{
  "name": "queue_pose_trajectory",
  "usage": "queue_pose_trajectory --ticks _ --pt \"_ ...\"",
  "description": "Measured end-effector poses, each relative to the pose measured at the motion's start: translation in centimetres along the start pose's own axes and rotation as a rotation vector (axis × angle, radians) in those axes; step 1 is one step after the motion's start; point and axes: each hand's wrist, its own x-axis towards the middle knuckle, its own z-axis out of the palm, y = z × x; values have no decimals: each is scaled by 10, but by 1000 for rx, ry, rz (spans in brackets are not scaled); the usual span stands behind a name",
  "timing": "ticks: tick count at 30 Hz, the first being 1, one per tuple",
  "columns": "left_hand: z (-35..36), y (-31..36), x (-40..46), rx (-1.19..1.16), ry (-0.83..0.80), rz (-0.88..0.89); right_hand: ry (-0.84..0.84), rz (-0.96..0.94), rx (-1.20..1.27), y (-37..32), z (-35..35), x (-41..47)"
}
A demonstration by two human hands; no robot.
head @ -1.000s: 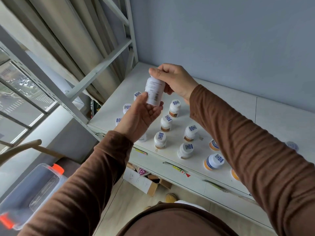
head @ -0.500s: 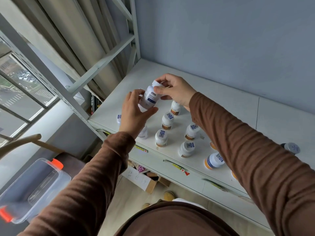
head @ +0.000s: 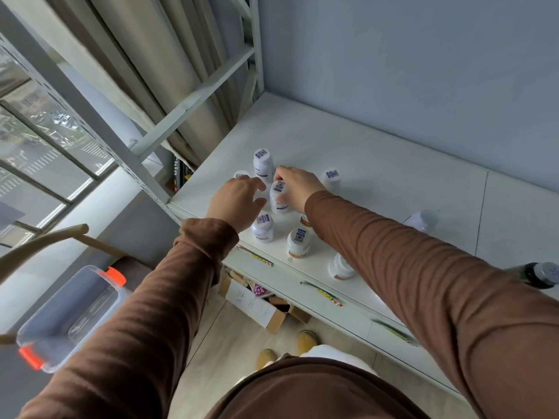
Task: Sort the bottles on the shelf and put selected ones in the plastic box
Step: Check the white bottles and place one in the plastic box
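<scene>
Several white bottles with barcode-stickered caps stand on the white shelf [head: 378, 164]. My right hand [head: 298, 186] grips one blue-labelled bottle [head: 279, 198] from behind; it stands upright on the shelf. My left hand [head: 239, 204] hovers just left of that bottle, fingers apart, holding nothing. Another blue-labelled bottle [head: 263, 164] stands behind them, and one more [head: 262, 227] stands in front of my left hand. Orange-banded bottles [head: 299, 241] stand nearer the front edge. The clear plastic box [head: 60, 325] with orange latches lies low at the left, off the shelf.
A bottle [head: 422, 220] lies on its side at the right of the shelf, and a dark-capped one [head: 541, 273] sits at the frame's right edge. White shelf uprights [head: 193, 101] rise at the left. A cardboard box [head: 260, 303] sits on the floor below.
The bottle held up in both hands has come down onto the shelf among the others. My left hand has let go of it; my right hand stays on it.
</scene>
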Motion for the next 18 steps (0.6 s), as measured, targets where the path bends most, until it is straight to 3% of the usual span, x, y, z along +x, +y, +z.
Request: queue_pose_trajectory --ticks 4,10,18 --pt "-6 5 -4 11 30 17 -10 -44 -46 -1 -7 -5" --pt "-29 29 -38 13 102 115 195 -97 34 7 -53 -78" --pt "-6 51 -94 -2 60 161 86 -55 12 18 -23 -147"
